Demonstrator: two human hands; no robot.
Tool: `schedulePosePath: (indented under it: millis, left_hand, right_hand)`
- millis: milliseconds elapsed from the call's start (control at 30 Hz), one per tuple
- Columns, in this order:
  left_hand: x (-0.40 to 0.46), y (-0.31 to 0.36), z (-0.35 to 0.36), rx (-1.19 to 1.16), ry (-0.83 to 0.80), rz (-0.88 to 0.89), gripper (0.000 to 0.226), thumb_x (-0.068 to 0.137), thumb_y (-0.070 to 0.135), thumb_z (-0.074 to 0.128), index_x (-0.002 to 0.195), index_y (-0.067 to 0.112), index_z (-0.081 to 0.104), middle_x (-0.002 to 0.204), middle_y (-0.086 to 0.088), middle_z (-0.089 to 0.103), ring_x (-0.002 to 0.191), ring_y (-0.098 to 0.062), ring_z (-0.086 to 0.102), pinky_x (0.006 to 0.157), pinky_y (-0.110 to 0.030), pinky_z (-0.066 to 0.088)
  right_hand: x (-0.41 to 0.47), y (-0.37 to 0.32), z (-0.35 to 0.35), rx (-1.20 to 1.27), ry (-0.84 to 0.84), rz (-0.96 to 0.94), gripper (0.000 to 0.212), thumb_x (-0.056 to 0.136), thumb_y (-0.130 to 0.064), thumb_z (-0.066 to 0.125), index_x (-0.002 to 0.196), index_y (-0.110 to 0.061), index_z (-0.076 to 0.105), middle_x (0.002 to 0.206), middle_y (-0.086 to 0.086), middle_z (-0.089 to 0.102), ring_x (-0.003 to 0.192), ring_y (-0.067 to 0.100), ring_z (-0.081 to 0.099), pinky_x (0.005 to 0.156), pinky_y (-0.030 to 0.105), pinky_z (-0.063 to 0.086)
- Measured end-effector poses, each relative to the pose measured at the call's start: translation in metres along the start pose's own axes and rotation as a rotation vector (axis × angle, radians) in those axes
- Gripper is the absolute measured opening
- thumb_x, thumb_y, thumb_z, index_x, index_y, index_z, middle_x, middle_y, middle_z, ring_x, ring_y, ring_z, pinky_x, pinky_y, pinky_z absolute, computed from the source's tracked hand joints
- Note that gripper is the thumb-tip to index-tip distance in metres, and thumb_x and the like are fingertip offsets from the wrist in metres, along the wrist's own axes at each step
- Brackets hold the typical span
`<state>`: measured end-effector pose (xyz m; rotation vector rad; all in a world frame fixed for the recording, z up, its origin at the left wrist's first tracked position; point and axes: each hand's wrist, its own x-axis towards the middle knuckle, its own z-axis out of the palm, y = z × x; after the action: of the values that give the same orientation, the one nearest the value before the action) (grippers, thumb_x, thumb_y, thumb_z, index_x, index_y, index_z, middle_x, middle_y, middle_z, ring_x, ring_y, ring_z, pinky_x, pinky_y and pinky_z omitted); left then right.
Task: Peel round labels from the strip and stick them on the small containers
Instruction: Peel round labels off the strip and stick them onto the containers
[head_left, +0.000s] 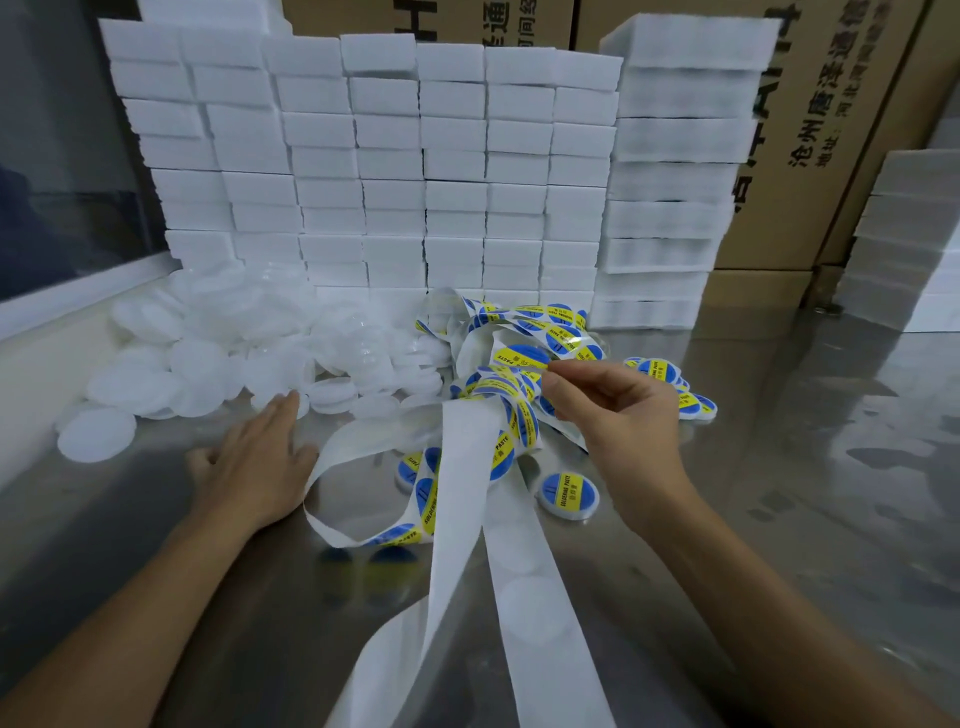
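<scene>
A shiny metal tabletop (779, 519) fills the view, seen from above the person's two bare forearms. Along its far edge stands a wall of stacked white foam blocks (395, 171), with a taller stack of white foam trays (670, 171) to the right and brown cardboard boxes (810, 130) printed with dark lettering behind them.

On the left of the tabletop, in front of the blocks, lies a heap of small round white containers (218, 353) without labels. A long white backing strip (462, 499) loops and tangles across the middle and runs down toward the viewer, its near lengths bare and its far lengths carrying round blue-and-yellow labels.

The left hand (260, 457) lies palm down, fingers straight and close together, fingertips at the edge of the white heap. The right hand (618, 415) is raised over the tangle, its thumb and forefinger pinched together on the edge of a round label (522, 357) that reads "PASTE".

Just right of the strip sits a labelled container (567, 494); a small cluster of labelled containers (675, 387) lies beyond the right hand.
</scene>
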<state>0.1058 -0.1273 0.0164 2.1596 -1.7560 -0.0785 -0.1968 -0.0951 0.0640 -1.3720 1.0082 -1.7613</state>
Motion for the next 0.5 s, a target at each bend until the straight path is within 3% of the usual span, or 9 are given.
schedulePosePath:
  millis: [100, 167, 233, 300, 367, 500]
  left_hand:
    - [-0.0012, 0.0042, 0.0011, 0.071, -0.003, -0.035, 0.060, 0.098, 0.038, 0.036, 0.153, 0.028, 0.014, 0.160, 0.005, 0.020, 0.142, -0.022, 0.026, 0.104, -0.045, 0.023]
    - [-0.0021, 0.0063, -0.0012, 0.066, 0.028, -0.049, 0.053, 0.097, 0.036, 0.042, 0.147, 0.024, 0.031, 0.151, 0.000, 0.034, 0.135, -0.023, 0.034, 0.100, -0.044, 0.027]
    - [-0.0027, 0.0064, -0.0025, 0.034, 0.106, -0.034, 0.037, 0.093, 0.033, 0.052, 0.128, 0.019, 0.055, 0.133, -0.006, 0.050, 0.123, -0.027, 0.045, 0.094, -0.043, 0.034]
    - [-0.0043, 0.0067, -0.0038, -0.019, 0.188, -0.001, 0.024, 0.088, 0.028, 0.062, 0.107, 0.015, 0.066, 0.115, -0.009, 0.060, 0.107, -0.030, 0.054, 0.086, -0.041, 0.044]
    - [-0.0065, 0.0077, -0.0060, -0.080, 0.240, 0.013, 0.010, 0.085, 0.023, 0.066, 0.089, 0.014, 0.068, 0.100, -0.010, 0.063, 0.091, -0.030, 0.057, 0.075, -0.039, 0.046]
    - [-0.0067, 0.0092, -0.0066, -0.131, 0.247, 0.015, 0.012, 0.085, 0.017, 0.066, 0.072, 0.015, 0.066, 0.089, -0.008, 0.061, 0.081, -0.027, 0.056, 0.068, -0.036, 0.044]
  right_hand:
    - [-0.0012, 0.0003, 0.0009, -0.008, -0.024, 0.005, 0.013, 0.080, -0.001, 0.075, 0.086, -0.012, 0.077, 0.080, 0.002, 0.077, 0.075, 0.013, 0.072, 0.068, 0.020, 0.055]
    - [-0.0024, -0.0008, 0.0019, -0.012, -0.032, 0.004, 0.016, 0.081, 0.000, 0.075, 0.084, -0.015, 0.077, 0.078, 0.002, 0.076, 0.072, 0.011, 0.071, 0.066, 0.019, 0.054]
    - [-0.0033, -0.0017, 0.0024, -0.028, -0.044, -0.013, 0.019, 0.081, 0.001, 0.074, 0.083, -0.018, 0.077, 0.079, 0.000, 0.076, 0.073, 0.012, 0.071, 0.066, 0.018, 0.054]
    - [-0.0040, -0.0019, 0.0026, -0.042, -0.054, -0.023, 0.021, 0.081, 0.001, 0.074, 0.082, -0.021, 0.077, 0.079, -0.001, 0.077, 0.075, 0.013, 0.072, 0.067, 0.019, 0.055]
    - [-0.0043, -0.0015, 0.0025, -0.042, -0.062, -0.018, 0.025, 0.082, 0.001, 0.074, 0.080, -0.024, 0.077, 0.080, -0.002, 0.077, 0.076, 0.013, 0.072, 0.069, 0.020, 0.056]
    - [-0.0051, 0.0000, 0.0025, -0.052, -0.091, -0.032, 0.025, 0.083, -0.003, 0.072, 0.080, -0.026, 0.078, 0.083, -0.004, 0.077, 0.080, 0.011, 0.073, 0.069, 0.017, 0.054]
